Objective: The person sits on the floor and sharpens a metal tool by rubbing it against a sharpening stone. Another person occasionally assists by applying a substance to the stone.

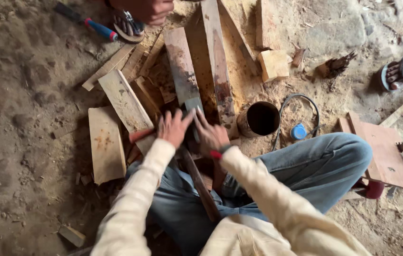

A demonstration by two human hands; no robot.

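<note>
- Steel-grey flat blade (193,105), long and narrow, lies on the sandy ground between the person's knees, its far end resting against a worn reddish wooden plank (181,64).
- Left hand (175,127) presses down on the near part of the blade with fingers spread and flat, not clenched around it.
- Right hand (211,135) lies just beside it on the same blade, fingers also splayed and blurred; whether they grip anything I cannot tell.
- Dark wooden handle or stick (200,185) runs back from under the hands across the blue-jeaned lap.
- Pale sawn board (124,100) lies tilted just left of the left hand, with a wider pale wooden slab (106,144) beside it.
- Second long stained plank (219,66) runs alongside the first, on its right.
- Rusty round metal can (259,119), open and dark inside, stands near the right hand.
- Small blue round cap (298,132) sits just past the can, inside a curved grey loop (301,102).
- Blue-and-red-handled tool (98,28) lies well apart at the top, near another person's sandalled foot (132,23).
</note>
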